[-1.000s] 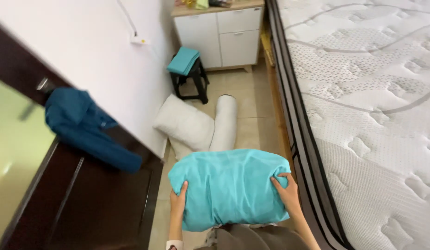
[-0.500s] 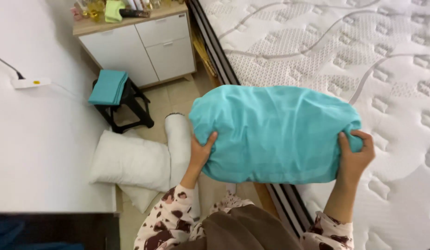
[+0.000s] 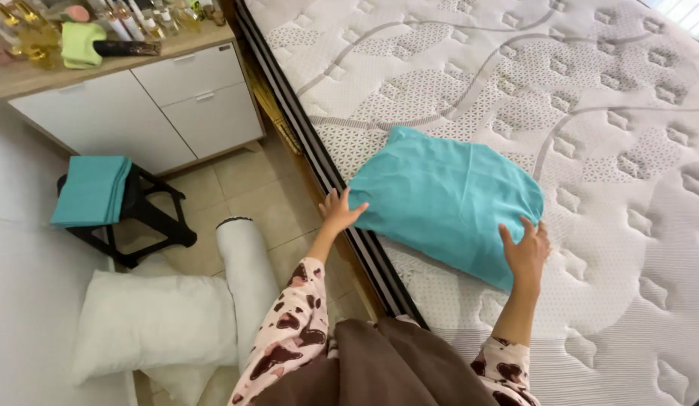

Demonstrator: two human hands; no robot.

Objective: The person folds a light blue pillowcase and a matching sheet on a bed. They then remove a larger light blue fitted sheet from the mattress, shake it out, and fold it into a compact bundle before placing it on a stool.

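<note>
A pillow in a teal cover [image 3: 443, 199] lies on the bare quilted white mattress [image 3: 590, 90], near its left edge. My left hand [image 3: 340, 212] is at the pillow's left corner, fingers spread, just touching or barely off the fabric. My right hand [image 3: 526, 252] rests flat on the pillow's near right corner with fingers apart. Neither hand grips the pillow. My sleeves are white with brown patches.
On the floor to the left lie a white pillow [image 3: 154, 319] and a white bolster [image 3: 248, 274]. A black stool [image 3: 142, 218] carries a folded teal cloth [image 3: 92, 189]. A white drawer cabinet [image 3: 161, 98] with bottles on top stands behind. The dark bed frame edge [image 3: 364, 256] runs between.
The teal pillow went from being held up in both hands beside the bed to lying on the mattress. Both hands have loosened their grip and now only rest at its corners.
</note>
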